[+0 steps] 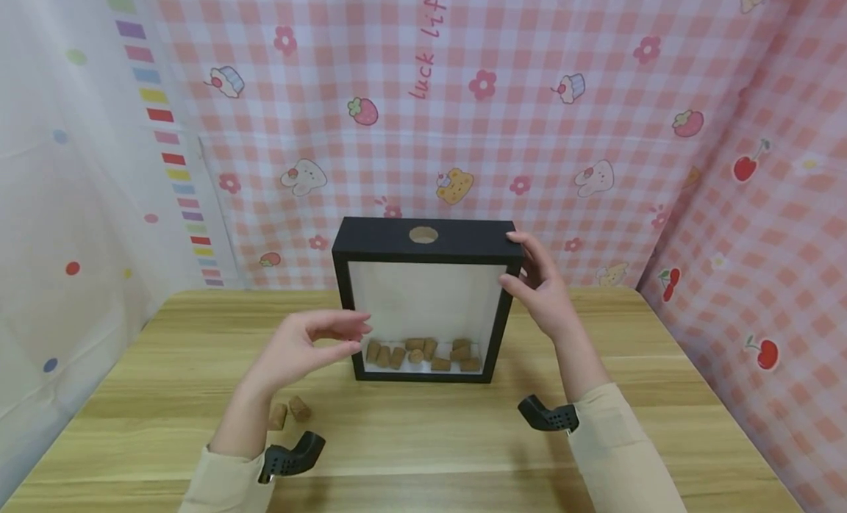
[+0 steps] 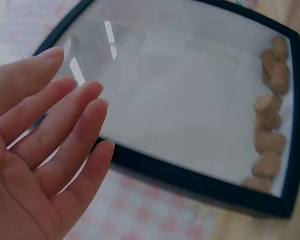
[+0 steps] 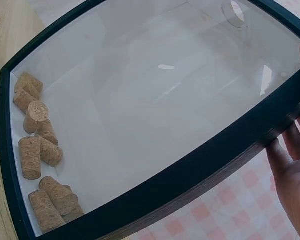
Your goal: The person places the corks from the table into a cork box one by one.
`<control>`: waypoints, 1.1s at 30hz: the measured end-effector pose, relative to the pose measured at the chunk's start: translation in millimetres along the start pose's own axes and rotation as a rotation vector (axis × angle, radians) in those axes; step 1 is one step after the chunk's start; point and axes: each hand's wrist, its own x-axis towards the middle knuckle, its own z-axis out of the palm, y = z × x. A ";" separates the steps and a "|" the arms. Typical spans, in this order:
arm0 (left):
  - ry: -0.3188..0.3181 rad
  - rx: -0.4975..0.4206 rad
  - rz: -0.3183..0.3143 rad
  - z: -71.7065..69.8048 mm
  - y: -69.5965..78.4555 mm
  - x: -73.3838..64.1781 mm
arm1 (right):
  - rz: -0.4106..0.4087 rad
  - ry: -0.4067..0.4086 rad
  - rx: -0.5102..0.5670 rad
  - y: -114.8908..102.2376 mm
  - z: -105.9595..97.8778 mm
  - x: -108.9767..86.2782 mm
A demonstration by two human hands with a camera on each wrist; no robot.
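A black-framed shadow box (image 1: pixel 423 242) with a clear front and a round hole (image 1: pixel 423 235) in its top stands upright on the table. Several wine corks (image 1: pixel 441 364) lie along its bottom inside; the right wrist view shows these corks (image 3: pixel 31 157) closely. My right hand (image 1: pixel 544 296) grips the upper right corner, thumb at the front edge and a finger on top; other fingers go behind the frame. In front of the left side hovers my left hand (image 1: pixel 298 351), fingers loosely bent and nothing between them. Its palm and spread fingers (image 2: pixel 85 135) appear in the left wrist view.
Two loose corks (image 1: pixel 300 409) lie on the wooden table (image 1: pixel 423 439) beside my left wrist. A pink checked curtain (image 1: pixel 410 145) hangs behind the box, with more cloth on both sides. Black camera mounts (image 1: pixel 549 414) sit on both sleeves.
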 end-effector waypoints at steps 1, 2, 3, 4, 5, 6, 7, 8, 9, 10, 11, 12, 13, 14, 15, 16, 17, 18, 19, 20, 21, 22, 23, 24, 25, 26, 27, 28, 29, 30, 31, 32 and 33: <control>-0.003 -0.001 -0.009 -0.8 -4.4 -2.7 | -0.001 -0.001 0.000 0.1 -0.3 0.0; -0.002 -0.003 -0.020 -1.7 -8.9 -5.6 | -0.003 -0.002 0.001 0.1 -0.4 0.0; -0.004 -0.004 -0.030 -2.8 -13.6 -8.7 | -0.005 -0.004 0.002 0.0 -0.6 0.0; -0.005 -0.005 -0.038 -4.2 -18.6 -11.9 | -0.006 -0.006 0.005 0.1 -0.6 0.1; -0.005 -0.002 -0.045 -5.7 -23.9 -15.3 | -0.008 -0.007 0.006 0.1 -0.5 0.2; -0.006 -0.003 -0.050 -7.2 -28.9 -18.6 | -0.009 -0.009 0.008 0.2 -0.5 0.3; -0.008 -0.004 -0.054 -8.9 -33.6 -21.9 | -0.010 -0.009 0.009 0.3 -0.5 0.5; -0.009 -0.008 -0.058 -10.6 -38.5 -25.1 | -0.010 -0.009 0.010 0.3 -0.5 0.5; -0.011 -0.009 -0.066 -12.3 -42.9 -28.4 | -0.011 -0.009 0.011 0.3 -0.6 0.5; -0.010 -0.009 -0.074 -14.2 -47.3 -31.8 | -0.010 -0.007 0.011 0.5 -0.7 0.6; -0.009 -0.009 -0.083 -16.1 -51.5 -35.3 | -0.010 -0.007 0.011 0.5 -0.7 0.6; -0.007 -0.009 -0.096 -18.1 -55.3 -38.8 | -0.008 -0.005 0.009 0.5 -0.8 0.5; -0.004 -0.005 -0.107 -20.1 -59.1 -42.3 | -0.007 -0.005 0.007 0.4 -0.9 0.4; 0.000 0.004 -0.116 -22.1 -63.0 -45.9 | -0.005 -0.005 0.007 0.4 -1.0 0.3; 0.003 0.009 -0.126 -24.1 -66.2 -49.5 | -0.005 -0.005 0.006 0.5 -1.1 0.3; 0.005 0.017 -0.133 -26.0 -69.4 -53.1 | -0.004 -0.005 0.005 0.7 -1.2 0.4; 0.007 0.024 -0.137 -27.8 -72.3 -56.6 | -0.004 -0.005 0.005 0.8 -1.4 0.3; 0.009 0.034 -0.141 -29.4 -74.9 -59.9 | -0.004 -0.005 0.004 0.9 -1.4 0.4; 0.012 0.046 -0.142 -30.9 -76.9 -63.3 | -0.005 -0.006 0.006 1.0 -1.4 0.4; 0.015 0.057 -0.144 -32.3 -78.6 -66.6 | -0.006 -0.006 0.006 1.1 -1.4 0.4; 0.017 0.066 -0.146 -33.6 -80.1 -70.0 | -0.007 -0.005 0.006 1.1 -1.4 0.5; 0.022 0.075 -0.151 -34.9 -81.3 -73.3 | -0.008 -0.005 0.006 1.1 -1.4 0.5; 0.025 0.083 -0.154 -36.1 -82.3 -76.5 | -0.009 -0.005 0.005 1.2 -1.4 0.5; 0.027 0.091 -0.153 -37.4 -83.1 -79.5 | -0.011 -0.005 0.006 1.2 -1.4 0.6; 0.026 0.101 -0.150 -38.7 -83.9 -82.4 | -0.012 -0.005 0.006 1.3 -1.4 0.7; 0.027 0.107 -0.154 -40.0 -84.7 -85.3 | -0.013 -0.005 0.005 1.4 -1.4 0.7; 0.027 0.113 -0.156 -41.1 -85.9 -87.9 | -0.014 -0.006 0.005 1.5 -1.5 0.8; 0.027 0.121 -0.160 -42.3 -86.9 -90.3 | -0.014 -0.006 0.004 1.5 -1.5 0.9; 0.025 0.131 -0.160 -43.3 -87.8 -92.6 | -0.014 -0.007 0.003 1.6 -1.6 0.9; 0.023 0.140 -0.162 -44.1 -88.8 -94.7 | -0.014 -0.007 0.001 1.6 -1.7 1.0; 0.023 0.152 -0.166 -44.8 -89.8 -96.6 | -0.013 -0.007 0.001 1.7 -1.8 1.0; 0.024 0.160 -0.172 -45.3 -90.7 -98.5 | -0.011 -0.007 -0.001 1.7 -1.9 0.9; 0.021 0.169 -0.171 -45.7 -91.7 -100.2 | -0.010 -0.007 -0.001 1.5 -1.9 0.8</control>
